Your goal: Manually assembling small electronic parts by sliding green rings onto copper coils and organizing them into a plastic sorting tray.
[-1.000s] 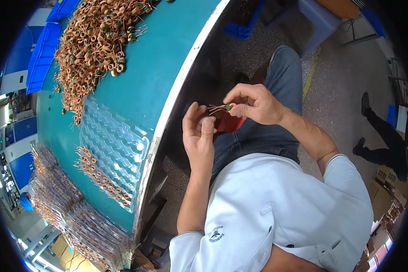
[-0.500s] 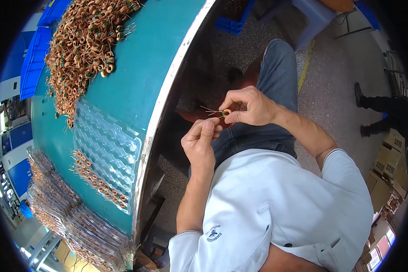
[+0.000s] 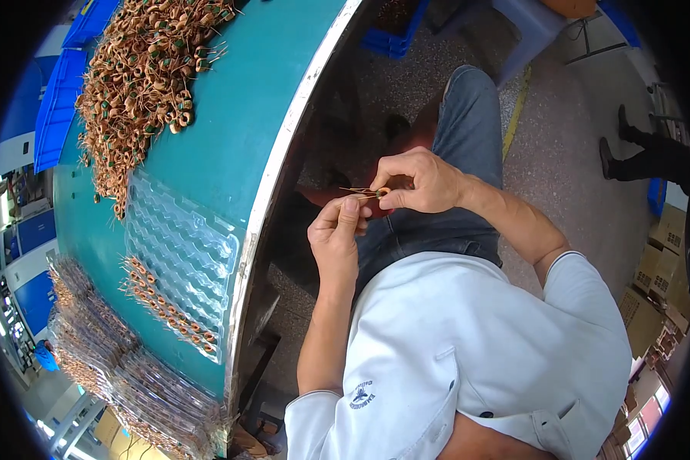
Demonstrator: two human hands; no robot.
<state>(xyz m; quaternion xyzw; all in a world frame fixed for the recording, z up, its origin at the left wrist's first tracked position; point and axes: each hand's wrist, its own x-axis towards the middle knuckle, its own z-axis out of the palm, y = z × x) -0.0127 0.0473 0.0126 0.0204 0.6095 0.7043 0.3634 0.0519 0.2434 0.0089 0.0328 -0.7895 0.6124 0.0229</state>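
Observation:
My right hand [image 3: 415, 182] pinches a small copper wire coil [image 3: 381, 192] with thin leads sticking out to the left. My left hand [image 3: 336, 234] is just below it, fingers closed on the tips of the leads. Both hands are held over my lap, off the edge of the teal table [image 3: 253, 115]. A large heap of similar copper coils [image 3: 142, 73] lies on the table's far side. A clear plastic tray [image 3: 178, 253] with pockets lies nearer, one row of coils [image 3: 165, 305] set along its edge.
Stacks of filled clear trays [image 3: 107, 368] stand at the table's near left end. Blue bins [image 3: 54, 107] sit beyond the coil heap. Another person's legs [image 3: 644, 157] show at the right, with cardboard boxes [image 3: 663, 276] beside them.
The head view has shifted slightly. My hands have stayed over my lap, turning the coil; the left fingers have moved onto its leads.

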